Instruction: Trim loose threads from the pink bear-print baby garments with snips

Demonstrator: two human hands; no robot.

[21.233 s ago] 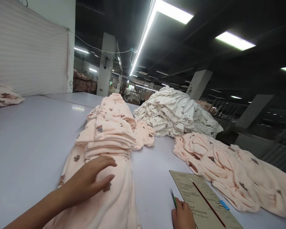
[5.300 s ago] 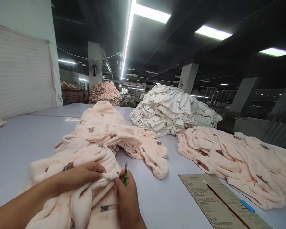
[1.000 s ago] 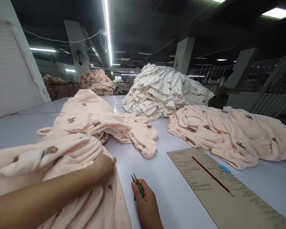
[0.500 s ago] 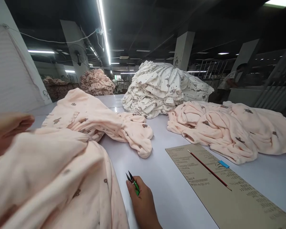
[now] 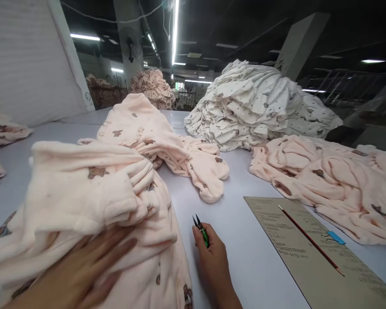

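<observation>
A pale pink fleece garment (image 5: 73,197) with small brown bear prints lies bunched in front of me on the left. My left hand (image 5: 83,266) is against its lower folds, slightly blurred, fingers stretched out and apart, part of it under the cloth's edge. In my right hand (image 5: 214,257) are green-handled thread snips (image 5: 203,231), their dark tips pointing away from me. That hand rests low over the pale table (image 5: 234,231), just right of the garment. Behind, a second pink garment (image 5: 154,137) lies crumpled.
A large heap of white printed cloth (image 5: 244,107) stands at the back. More pink garments (image 5: 324,176) are piled on the right. Nearer, a written-on cardboard sheet (image 5: 296,253) carries a red pencil (image 5: 312,240) and a blue clip (image 5: 336,237). White sheeting (image 5: 28,56) hangs at left.
My left hand has come down from the far left onto the near garment, whose upper part is now folded over and bunched. The view has shifted left; the right hand still holds the snips.
</observation>
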